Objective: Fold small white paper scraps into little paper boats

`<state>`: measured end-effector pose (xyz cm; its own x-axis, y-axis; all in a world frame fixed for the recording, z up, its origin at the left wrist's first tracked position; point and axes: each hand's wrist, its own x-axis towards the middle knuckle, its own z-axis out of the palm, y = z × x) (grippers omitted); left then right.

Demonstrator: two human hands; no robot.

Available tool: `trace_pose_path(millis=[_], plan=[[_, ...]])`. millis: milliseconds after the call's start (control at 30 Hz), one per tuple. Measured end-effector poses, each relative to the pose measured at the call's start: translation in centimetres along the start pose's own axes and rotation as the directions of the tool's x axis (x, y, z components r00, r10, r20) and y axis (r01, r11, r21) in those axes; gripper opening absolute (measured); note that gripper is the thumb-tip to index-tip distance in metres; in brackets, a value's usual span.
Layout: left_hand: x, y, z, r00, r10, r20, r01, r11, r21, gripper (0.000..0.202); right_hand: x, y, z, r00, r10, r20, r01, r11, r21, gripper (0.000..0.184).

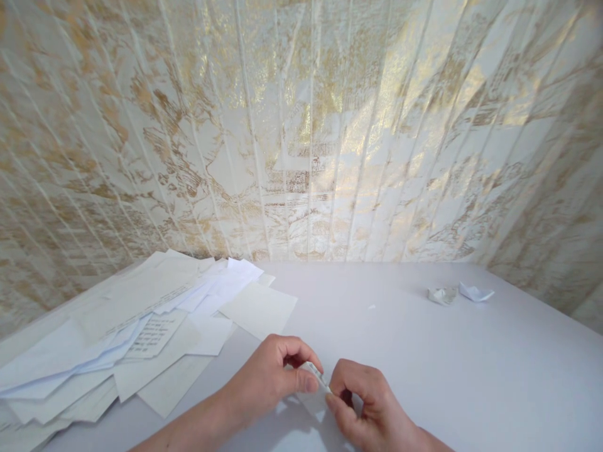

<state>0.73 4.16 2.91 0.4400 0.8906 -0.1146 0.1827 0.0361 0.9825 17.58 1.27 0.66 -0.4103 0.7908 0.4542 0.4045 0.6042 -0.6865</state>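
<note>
A small folded paper (pixel 308 402) is held btwn two bare hands above a white table (pixel 433 370). Its upper L part is pinched by the L hand (pixel 271 370), w/ thumb and index finger closed on it; its R edge is gripped by the R hand (pixel 370 398), thumb set against curled fingers. Print can be seen along the paper's top edge. To the L of the L hand and fwd of it, a pile (pixel 155 376) of loose, overlapping sheets is spread, some w/ printed lines. Fwd and R of the R hand, a greyish folded pc. (pixel 441 295) and a white folded pc. (pixel 476 292) are set side by side. Beyond both hands, the table is backed by a gold-patterned covering (pixel 292 138).
</note>
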Motion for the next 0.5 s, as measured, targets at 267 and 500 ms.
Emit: trace_pose_path(millis=[267, 500], plan=[[-0.08, -0.06, 0.19, 0.996, -0.067, -0.063, 0.058, 0.988, -0.144, 0.018, -0.06, 0.04, -0.04, 1.0, 0.029, 0.001, -0.029, 1.0, -0.006, 0.017], [0.0, -0.3, 0.54, 0.99, -0.05, -0.134, 0.005, 0.949, -0.315, 0.021, 0.06, -0.01, 0.02, 0.983, 0.185, 0.0, -0.184, 0.978, 0.094, 0.018]])
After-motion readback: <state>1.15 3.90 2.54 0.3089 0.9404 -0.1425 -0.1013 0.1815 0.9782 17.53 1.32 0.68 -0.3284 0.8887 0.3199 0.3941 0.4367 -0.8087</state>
